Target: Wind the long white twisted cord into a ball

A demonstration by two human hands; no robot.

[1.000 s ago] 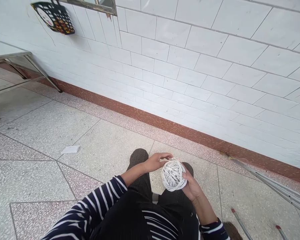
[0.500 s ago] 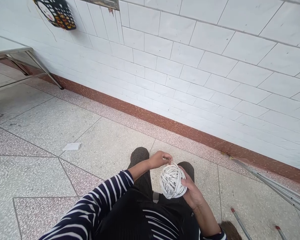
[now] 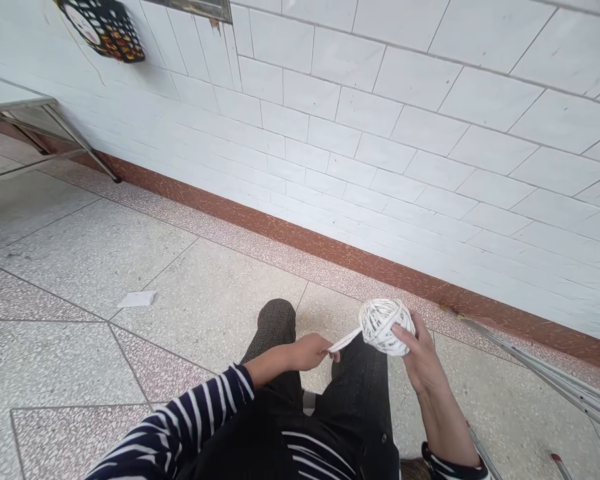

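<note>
A round ball of white cord with dark marks sits in my right hand, whose thumb and fingers wrap its right side above my right knee. From the ball's left side a short flat length of the cord runs down to my left hand. The fingers of that hand are pinched on the cord, above the gap between my knees. Both forearms reach forward from striped navy sleeves.
A folded piece of white paper lies on the terrazzo floor to the left. A metal-framed table stands at the far left. Metal poles lean along the tiled wall at right. A patterned bag hangs on the wall.
My right hand has moved the ball up and to the right, away from my left hand. The cord between them is longer and stretched. My left hand has dropped a little.
</note>
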